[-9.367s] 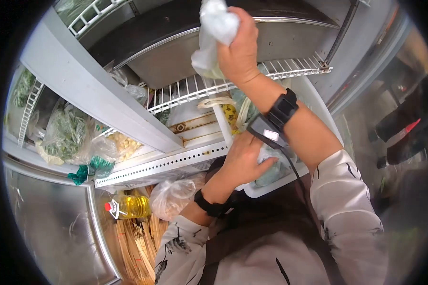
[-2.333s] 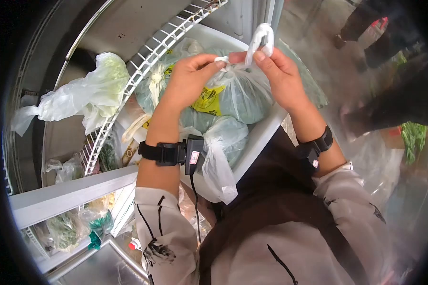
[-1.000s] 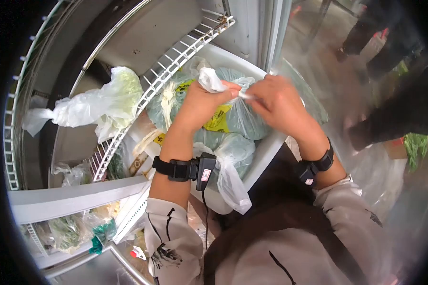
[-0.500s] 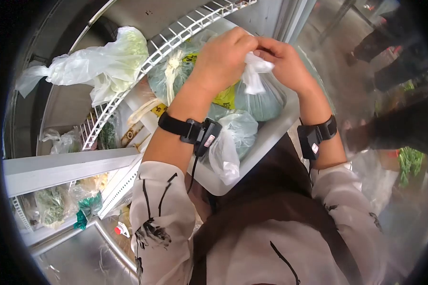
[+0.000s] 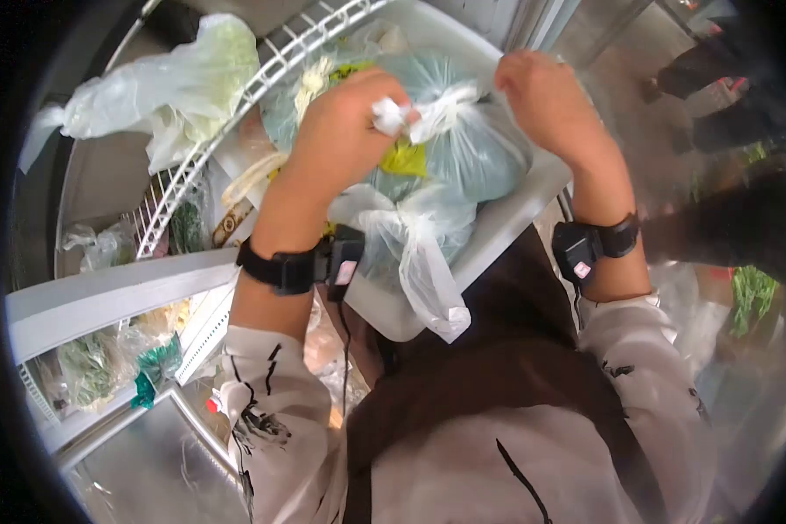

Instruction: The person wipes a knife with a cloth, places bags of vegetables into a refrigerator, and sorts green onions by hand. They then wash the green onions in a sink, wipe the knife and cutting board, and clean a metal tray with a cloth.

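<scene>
Hands have moved apart since half a second ago: the left hand [image 5: 345,118] and the right hand [image 5: 546,92] are each clamped on one white twisted end of the pale green translucent plastic bag [image 5: 476,144], pulling outward, so the knot seems to tighten. The bag lies in the white plastic tub [image 5: 498,231] with at least two similar bags. One more whitish plastic bag of greens [image 5: 170,83] rests on the white wire shelf [image 5: 262,74].

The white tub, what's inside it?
The tub holds tied plastic bags of greens; both hands, left and right, pull one's handles. The tub's bottom is covered.
</scene>
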`<state>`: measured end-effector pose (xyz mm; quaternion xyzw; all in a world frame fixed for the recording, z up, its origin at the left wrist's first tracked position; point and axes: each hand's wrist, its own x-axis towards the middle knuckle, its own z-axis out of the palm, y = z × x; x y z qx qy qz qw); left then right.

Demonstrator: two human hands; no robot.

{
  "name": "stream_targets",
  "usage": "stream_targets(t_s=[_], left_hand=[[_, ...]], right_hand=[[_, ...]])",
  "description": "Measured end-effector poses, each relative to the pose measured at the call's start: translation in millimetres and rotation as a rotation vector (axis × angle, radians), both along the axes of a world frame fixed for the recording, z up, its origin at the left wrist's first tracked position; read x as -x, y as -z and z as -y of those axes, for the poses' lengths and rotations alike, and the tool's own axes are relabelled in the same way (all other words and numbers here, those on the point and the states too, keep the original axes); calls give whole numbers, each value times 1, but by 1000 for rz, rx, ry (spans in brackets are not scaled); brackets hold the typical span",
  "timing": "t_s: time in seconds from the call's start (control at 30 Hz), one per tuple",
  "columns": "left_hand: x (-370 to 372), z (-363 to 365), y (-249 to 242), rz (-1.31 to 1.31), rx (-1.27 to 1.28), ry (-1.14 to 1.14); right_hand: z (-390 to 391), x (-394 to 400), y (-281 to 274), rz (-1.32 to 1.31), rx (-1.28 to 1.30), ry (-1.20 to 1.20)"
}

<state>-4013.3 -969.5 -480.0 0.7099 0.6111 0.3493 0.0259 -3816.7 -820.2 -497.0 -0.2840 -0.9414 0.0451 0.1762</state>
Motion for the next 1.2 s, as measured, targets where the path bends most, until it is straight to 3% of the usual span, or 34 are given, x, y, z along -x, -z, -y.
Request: stream_targets(t_s=[0.1, 0.17, 0.2, 0.3, 0.4, 0.5, 0.6, 0.7, 0.9, 1.07, 1.2], left_hand=[[-14, 49, -10, 220, 187, -104], [-14, 78, -11, 219, 215, -73], [-20, 89, -21, 167, 373, -76], [-40, 104, -3, -14, 299, -112], [-46, 112, 22, -108, 285, -197], [-47, 117, 35, -96, 251, -228], [-50, 121, 40, -51, 150, -238], [-50, 126, 49, 11, -9, -246], [-60, 138, 51, -66, -198, -120], [-73, 122, 32, -14, 313, -201], [-80, 118, 24, 61, 201, -205]], right_hand=[[21, -2, -12, -408, 89, -250], [39, 13, -2, -432, 73, -353], [41, 18, 3, -407, 75, -358], [36, 31, 16, -243, 103, -298], [40, 25, 3, -301, 208, -207], [39, 15, 2, -389, 148, -145], [46, 23, 3, -87, 34, -87], [48, 34, 16, -40, -13, -91], [43, 30, 11, -173, 41, 27], [46, 30, 20, 65, 26, -147], [54, 15, -10, 73, 205, -311]])
